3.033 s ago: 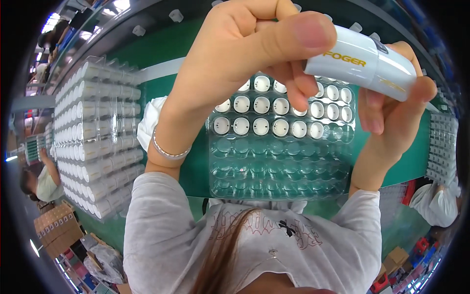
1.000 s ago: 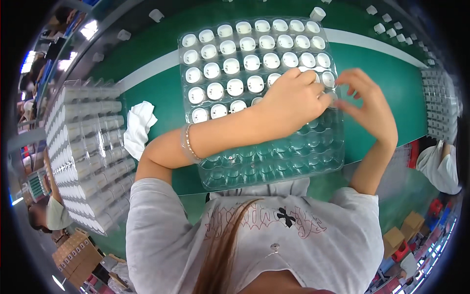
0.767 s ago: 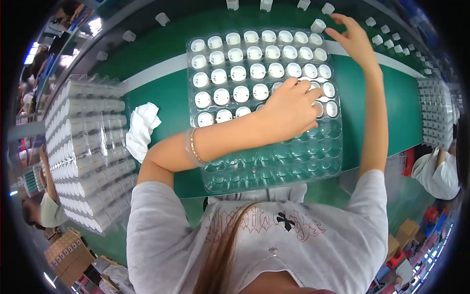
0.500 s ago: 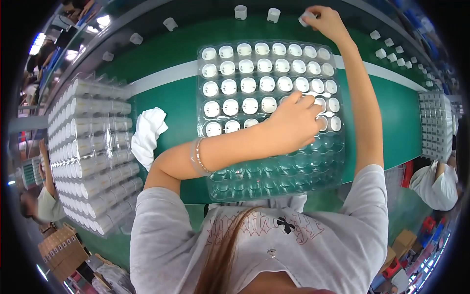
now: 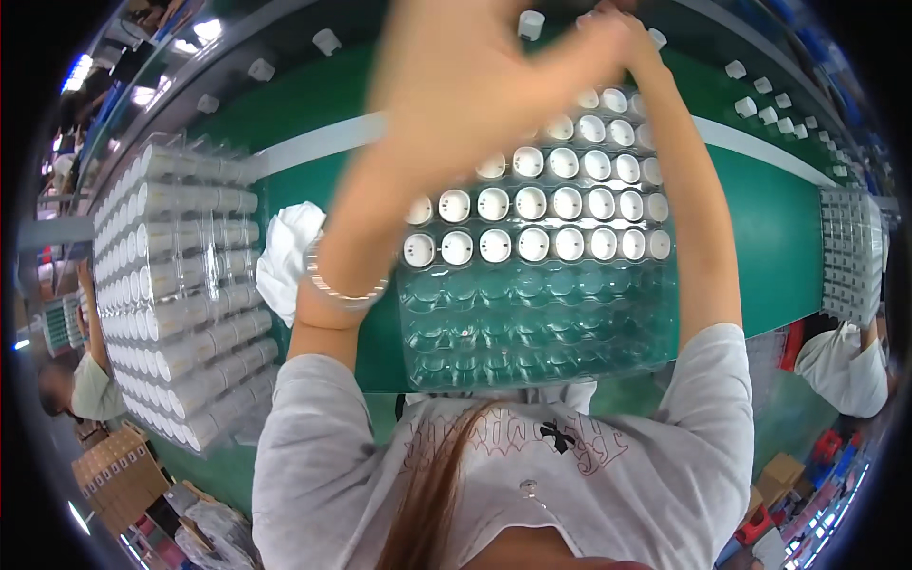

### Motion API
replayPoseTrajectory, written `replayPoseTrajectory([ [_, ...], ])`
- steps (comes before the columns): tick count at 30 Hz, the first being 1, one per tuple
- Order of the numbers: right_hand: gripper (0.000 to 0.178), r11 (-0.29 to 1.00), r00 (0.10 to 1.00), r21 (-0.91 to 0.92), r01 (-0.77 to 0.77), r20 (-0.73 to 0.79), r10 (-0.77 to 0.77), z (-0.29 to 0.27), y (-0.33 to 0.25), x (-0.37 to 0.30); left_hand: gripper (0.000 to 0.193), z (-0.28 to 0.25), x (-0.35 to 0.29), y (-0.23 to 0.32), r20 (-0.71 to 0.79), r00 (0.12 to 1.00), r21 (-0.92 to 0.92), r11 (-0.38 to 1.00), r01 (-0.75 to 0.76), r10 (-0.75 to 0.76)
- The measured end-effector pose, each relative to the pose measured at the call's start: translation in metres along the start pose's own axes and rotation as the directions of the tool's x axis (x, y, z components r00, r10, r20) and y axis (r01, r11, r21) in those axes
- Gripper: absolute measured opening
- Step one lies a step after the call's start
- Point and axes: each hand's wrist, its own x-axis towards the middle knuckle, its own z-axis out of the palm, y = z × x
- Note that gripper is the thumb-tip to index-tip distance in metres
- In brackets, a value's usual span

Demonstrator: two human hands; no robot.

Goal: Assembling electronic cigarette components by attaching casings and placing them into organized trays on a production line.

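Observation:
A clear plastic tray (image 5: 541, 328) lies in front of me on the green work surface. White round cups (image 5: 530, 203) sit upright in its far rows, and bare see-through hollows show in its near rows. Smeared by motion, my left hand (image 5: 456, 81) is raised over the tray's far left part and hides many cups. Its fingers run past the upper edge of the view. My right hand (image 5: 622, 36) reaches beyond the tray's far edge, partly covered by the left thumb; what its fingers hold, if anything, does not show. A white cup (image 5: 656, 38) is beside it.
More white cups (image 5: 531, 26) stand along the dark green belt (image 5: 285, 104) at the back. Left are stacked trays of white cups (image 5: 180, 294) and a crumpled white cloth (image 5: 290, 261). Another tray stack (image 5: 848, 256) stands far right, with a person (image 5: 841, 366) near it.
My left hand has lifted from the tray's right part and swung away to the far left. The nearest cup row shows fully. My right hand remains at the far belt.

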Motion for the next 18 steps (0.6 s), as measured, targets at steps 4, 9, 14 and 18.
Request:
replayPoseTrajectory([
  [4,0.037,0.997,0.998,0.046,0.062,-0.029,-0.061,-0.005,-0.027,0.001,0.065,-0.09,0.032,0.0,-0.052,0.989,0.02,0.99,0.138,-0.136],
  [9,0.043,0.991,0.988,-0.017,0.133,-0.076,-0.134,0.005,0.004,-0.002,0.065,-0.032,0.009,0.031,0.007,0.997,-0.078,0.993,0.083,-0.083],
  [14,0.053,0.994,0.995,0.052,0.095,-0.032,-0.093,0.01,-0.011,-0.018,0.066,0.018,0.004,0.055,-0.013,0.997,-0.165,0.984,-0.073,0.072],
  [18,0.048,0.873,0.985,0.487,0.04,-0.166,0.047,-0.007,-0.022,-0.018,0.067,0.026,-0.002,0.067,0.025,0.993,-0.168,0.98,-0.105,0.111],
])
